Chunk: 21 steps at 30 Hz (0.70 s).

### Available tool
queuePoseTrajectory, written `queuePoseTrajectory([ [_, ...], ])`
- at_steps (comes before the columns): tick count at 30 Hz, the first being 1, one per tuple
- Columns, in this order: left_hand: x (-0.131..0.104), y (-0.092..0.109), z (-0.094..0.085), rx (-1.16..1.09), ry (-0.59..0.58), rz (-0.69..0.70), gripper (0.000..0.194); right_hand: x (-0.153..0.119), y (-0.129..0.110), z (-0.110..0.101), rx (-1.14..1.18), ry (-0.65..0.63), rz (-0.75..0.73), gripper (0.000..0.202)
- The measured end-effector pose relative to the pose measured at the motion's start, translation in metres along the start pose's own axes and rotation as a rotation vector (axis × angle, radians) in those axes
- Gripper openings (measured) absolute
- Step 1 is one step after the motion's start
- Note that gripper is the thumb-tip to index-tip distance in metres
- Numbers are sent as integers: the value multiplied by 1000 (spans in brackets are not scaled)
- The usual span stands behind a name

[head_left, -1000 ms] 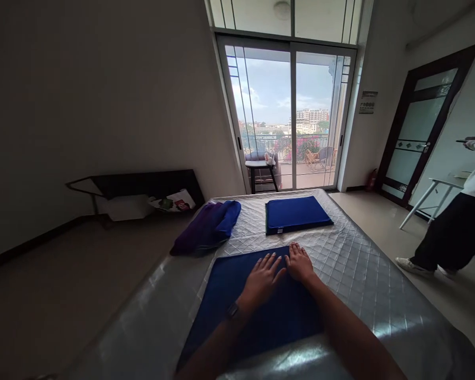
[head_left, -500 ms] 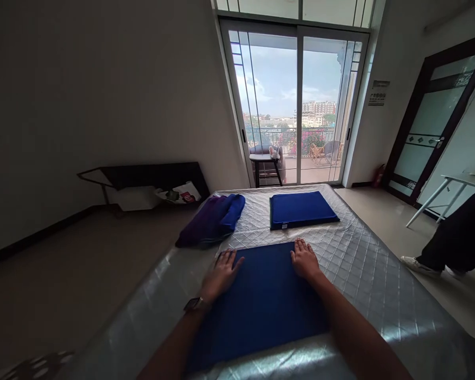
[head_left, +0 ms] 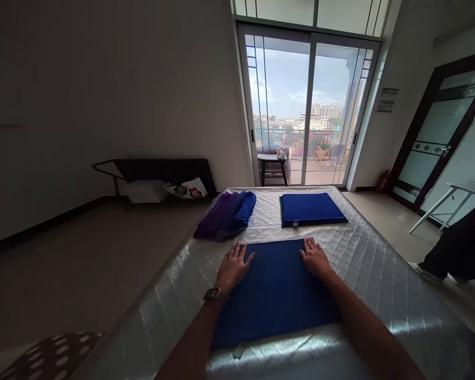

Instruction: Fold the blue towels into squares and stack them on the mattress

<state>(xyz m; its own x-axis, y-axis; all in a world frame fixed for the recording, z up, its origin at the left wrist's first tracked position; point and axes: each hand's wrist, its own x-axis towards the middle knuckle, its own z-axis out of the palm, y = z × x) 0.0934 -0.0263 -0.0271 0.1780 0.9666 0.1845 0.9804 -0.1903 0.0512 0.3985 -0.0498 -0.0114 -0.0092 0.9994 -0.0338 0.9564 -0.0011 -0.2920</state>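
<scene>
A flat dark blue cloth (head_left: 279, 295) with straight edges lies on the quilted silvery mattress (head_left: 364, 258). My left hand (head_left: 234, 266) rests on its far left corner, fingers spread. On the far right corner lies my right hand (head_left: 315, 257), its fingers stretched out flat. Neither hand grips anything. Beyond the cloth, a folded bright blue stack (head_left: 312, 208) with a small white tag sits at the right, and a crumpled purple and blue cloth (head_left: 225, 215) at the left.
Past the mattress stands a dark stool (head_left: 272, 158) by the glass sliding door. A black bench-like frame (head_left: 162, 170) holds a white box and a bag at the left wall. At the right are a person's dark-clad legs (head_left: 457, 248) and a white table (head_left: 469, 189).
The view has shifted, so most things appear farther right. My left hand now lies flat and sharp near the cloth's far left corner, where it was blurred before.
</scene>
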Motion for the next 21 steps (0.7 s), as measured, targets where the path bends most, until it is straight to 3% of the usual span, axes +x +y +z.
queuePoseTrajectory([
  [8,12,-7,-8,77,-189,-69,78,-12,-5,-16,19,-9,-31,65],
  [10,21,0,-12,119,-195,-118,81,-13,-6,-17,19,-14,-37,65],
  [13,30,43,-18,123,-77,-21,80,-11,-5,-14,25,-8,-43,65],
  [16,26,114,-12,8,60,275,67,-9,-2,-10,24,1,-52,64],
  [18,19,156,0,-53,117,386,61,-7,0,-7,20,0,-75,62],
  [20,12,176,15,-83,127,451,58,-7,1,-6,16,-4,-100,62],
  [21,9,177,21,-86,119,476,57,-7,1,-6,17,-5,-102,62],
])
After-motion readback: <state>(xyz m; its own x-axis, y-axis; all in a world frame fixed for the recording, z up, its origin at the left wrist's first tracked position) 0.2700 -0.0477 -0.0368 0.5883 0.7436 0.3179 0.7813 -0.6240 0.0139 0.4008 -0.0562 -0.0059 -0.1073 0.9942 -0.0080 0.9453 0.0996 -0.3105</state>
